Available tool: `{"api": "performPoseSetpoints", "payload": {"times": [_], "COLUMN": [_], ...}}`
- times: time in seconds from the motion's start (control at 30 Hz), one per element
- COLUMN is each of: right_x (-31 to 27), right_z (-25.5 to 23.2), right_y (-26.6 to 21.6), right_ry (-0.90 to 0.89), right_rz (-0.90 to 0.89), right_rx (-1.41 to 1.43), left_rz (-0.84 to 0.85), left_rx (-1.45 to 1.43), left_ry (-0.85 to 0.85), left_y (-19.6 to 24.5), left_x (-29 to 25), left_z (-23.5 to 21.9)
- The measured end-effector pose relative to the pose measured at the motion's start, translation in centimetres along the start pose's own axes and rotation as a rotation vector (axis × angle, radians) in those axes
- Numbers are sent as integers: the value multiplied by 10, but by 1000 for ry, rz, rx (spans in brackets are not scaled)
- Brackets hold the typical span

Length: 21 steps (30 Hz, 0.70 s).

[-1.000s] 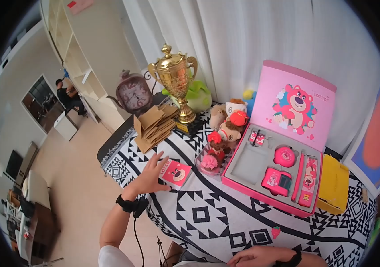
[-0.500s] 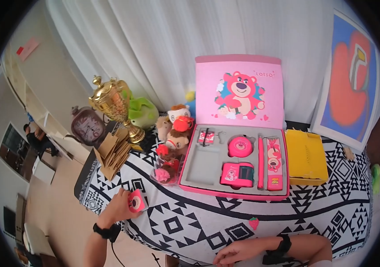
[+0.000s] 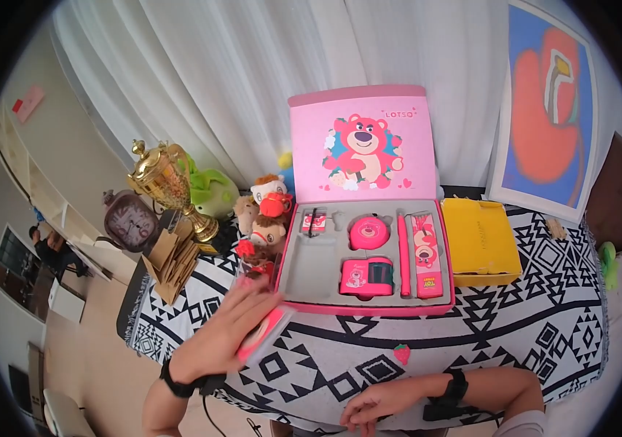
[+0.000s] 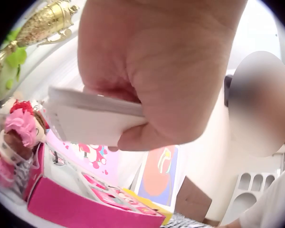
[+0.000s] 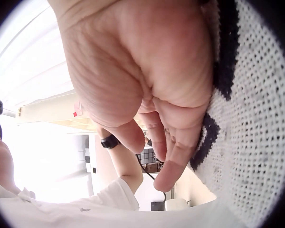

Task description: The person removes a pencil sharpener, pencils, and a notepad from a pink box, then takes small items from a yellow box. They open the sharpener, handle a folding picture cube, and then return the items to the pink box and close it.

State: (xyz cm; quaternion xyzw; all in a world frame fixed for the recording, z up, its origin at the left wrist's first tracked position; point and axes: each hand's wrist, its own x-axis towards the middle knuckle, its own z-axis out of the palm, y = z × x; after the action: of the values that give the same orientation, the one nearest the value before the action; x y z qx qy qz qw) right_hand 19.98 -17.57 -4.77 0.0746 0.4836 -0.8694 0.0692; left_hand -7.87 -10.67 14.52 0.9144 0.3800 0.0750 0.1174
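My left hand grips a small pink notebook with a bear on its cover, held over the front left of the table. In the left wrist view, the thumb lies against the white underside of the notebook. The open pink gift box stands just beyond, its bear-printed lid upright. In its grey insert sit a round pink case, a pink sharpener-like piece, a pink pen and a long printed pack; the left recess is bare. My right hand rests on the cloth, fingers loosely curled.
Left of the box are plush toys, a gold trophy, folded brown cardboard and a clock. A yellow box adjoins the right side. A strawberry-shaped piece lies on the patterned cloth.
My left hand reached the notebook on the table, took hold of it, and carried it right toward the pink box. The head view has swung right. My right hand stays at the front edge.
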Motion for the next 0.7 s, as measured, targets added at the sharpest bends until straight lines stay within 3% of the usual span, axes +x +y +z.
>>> {"api": "performPoseSetpoints", "payload": {"times": [0.03, 0.07, 0.13, 0.2, 0.33, 0.4, 0.47, 0.53, 0.6, 0.67, 0.7], "right_x": [0, -1, -2, -5, -8, -14, -14, -16, -16, -13, -5], "right_z": [1, 0, 3, 7, 11, 23, 21, 23, 24, 17, 6], "right_y": [1, 1, -3, -11, -15, -29, -27, -33, -34, -26, -12], "right_ry": [3, 14, 31, 44, 71, 172, 158, 169, 167, 166, 100], "right_rz": [0, -2, -15, 18, -5, -50, -44, -30, -37, -42, -35], "right_rx": [-2, -24, -52, -51, -45, -174, -104, -225, -208, -193, -131], "left_rz": [128, 132, 255, 246, 198, 189, 111, -6, -18, -7, -5], "left_rx": [210, 215, 177, 204, -108, -396, -391, -590, -605, -465, -311], "left_ry": [31, 36, 232, 260, 210, 175, 155, 190, 172, 194, 112], "left_y": [-1, -8, -24, -25, -42, -45, -54, -70, -73, -69, -60], "left_x": [13, 24, 45, 58, 76, 82, 88, 93, 93, 91, 87], "left_z": [-1, 5, 18, 19, 36, 49, 56, 71, 80, 89, 79]}}
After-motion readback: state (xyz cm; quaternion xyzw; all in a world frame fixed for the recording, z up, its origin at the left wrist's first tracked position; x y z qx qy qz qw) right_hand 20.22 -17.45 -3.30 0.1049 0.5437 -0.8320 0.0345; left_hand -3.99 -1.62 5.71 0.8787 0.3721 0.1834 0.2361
